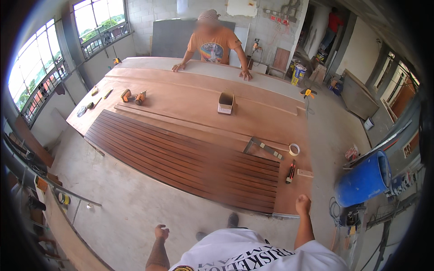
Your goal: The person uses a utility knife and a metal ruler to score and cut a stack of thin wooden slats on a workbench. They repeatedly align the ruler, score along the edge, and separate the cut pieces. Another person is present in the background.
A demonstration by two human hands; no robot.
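My left hand (pixel 162 231) hangs over the floor in front of the table, its fingers loosely bent and a little apart, holding nothing. Beside the table's near right corner, my right hand (pixel 303 204) is closed like a fist, with nothing visible in it. Closest to it are a red-and-black utility knife (pixel 290 172) and a small pale wood block (pixel 305 173). A dark reddish-brown slatted wood panel (pixel 190 165) lies along the near side of the large brown table (pixel 266 113). A metal framing square (pixel 266 147) and a tape roll (pixel 294 149) rest just beyond its right end.
Two orange power drills (pixel 133 96), an open cardboard box (pixel 226 104) and long wood strips (pixel 181 123) sit on the table. Yellow clamps (pixel 308 93) grip its edges. Across stands a co-worker (pixel 211 43), both hands on the far edge. A blue barrel (pixel 361 180) is at right.
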